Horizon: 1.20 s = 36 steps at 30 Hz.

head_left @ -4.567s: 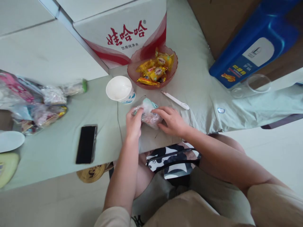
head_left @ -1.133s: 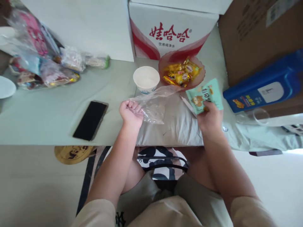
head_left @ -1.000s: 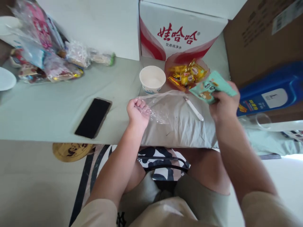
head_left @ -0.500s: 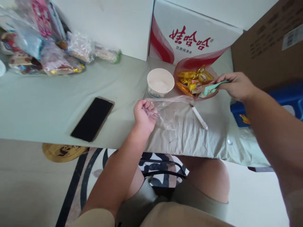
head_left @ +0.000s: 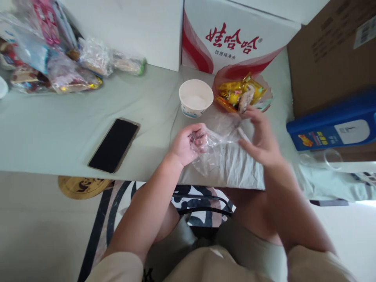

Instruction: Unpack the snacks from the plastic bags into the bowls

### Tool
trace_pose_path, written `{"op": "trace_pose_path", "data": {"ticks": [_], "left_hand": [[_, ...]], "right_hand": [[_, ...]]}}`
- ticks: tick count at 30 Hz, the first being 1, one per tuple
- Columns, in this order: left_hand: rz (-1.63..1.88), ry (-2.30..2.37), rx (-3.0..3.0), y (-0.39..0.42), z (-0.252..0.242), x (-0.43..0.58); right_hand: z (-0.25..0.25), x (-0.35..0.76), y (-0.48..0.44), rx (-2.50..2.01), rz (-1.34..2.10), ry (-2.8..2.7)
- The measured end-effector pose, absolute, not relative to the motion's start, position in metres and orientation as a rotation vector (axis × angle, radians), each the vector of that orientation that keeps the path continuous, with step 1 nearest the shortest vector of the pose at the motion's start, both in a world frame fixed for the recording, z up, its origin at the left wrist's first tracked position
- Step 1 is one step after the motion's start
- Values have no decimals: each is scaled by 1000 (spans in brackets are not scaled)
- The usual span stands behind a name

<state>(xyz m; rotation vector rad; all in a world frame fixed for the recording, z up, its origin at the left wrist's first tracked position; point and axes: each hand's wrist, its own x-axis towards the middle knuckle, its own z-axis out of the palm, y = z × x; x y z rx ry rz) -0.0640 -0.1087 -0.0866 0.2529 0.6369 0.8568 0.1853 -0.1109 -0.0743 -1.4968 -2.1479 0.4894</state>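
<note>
My left hand (head_left: 190, 144) is closed on a clear plastic bag (head_left: 213, 154), which hangs crumpled over the table's front part. My right hand (head_left: 261, 137), blurred by motion, is close to the bag's right end with thumb and fingers spread apart. Just beyond its fingertips stands a reddish see-through bowl (head_left: 219, 80) of yellow-wrapped snacks (head_left: 235, 92). A pale green packet (head_left: 263, 103) lies at the bowl's right side. To the left of the bowl is a white paper cup (head_left: 196, 98). A white pen-like tool (head_left: 243, 135) is partly hidden behind the bag and my right hand.
A black phone (head_left: 114, 145) lies left on the table cloth (head_left: 155, 102). Bagged snacks (head_left: 73, 72) are heaped at the back left. Behind the bowl stand a white-and-red carton (head_left: 235, 35) and a brown box (head_left: 320, 58). A blue box (head_left: 331, 125) and clear cup (head_left: 333, 159) are at the right.
My right hand has let go of the pale green packet at the bowl and come back left towards the bag. My left hand, still holding the bag, has shifted slightly right.
</note>
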Motion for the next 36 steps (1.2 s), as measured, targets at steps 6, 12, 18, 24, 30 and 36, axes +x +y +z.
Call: {"op": "trace_pose_path", "data": {"ticks": [6, 12, 18, 24, 30, 36], "left_hand": [[799, 735, 329, -114, -88, -65], [618, 652, 437, -120, -103, -63], [801, 774, 576, -106, -102, -72], [1195, 1044, 852, -90, -123, -86], [826, 1247, 976, -103, -140, -87], [1064, 1143, 895, -93, -134, -106]], "right_hand": [[-143, 172, -142, -1260, 882, -2041], [-147, 167, -122, -1242, 947, -1658], [-129, 156, -129, -944, 1182, -1329], [-132, 159, -129, -1134, 1203, -884], [-131, 165, -124, -1336, 975, -798], [-130, 186, -125, -1558, 978, -860]]}}
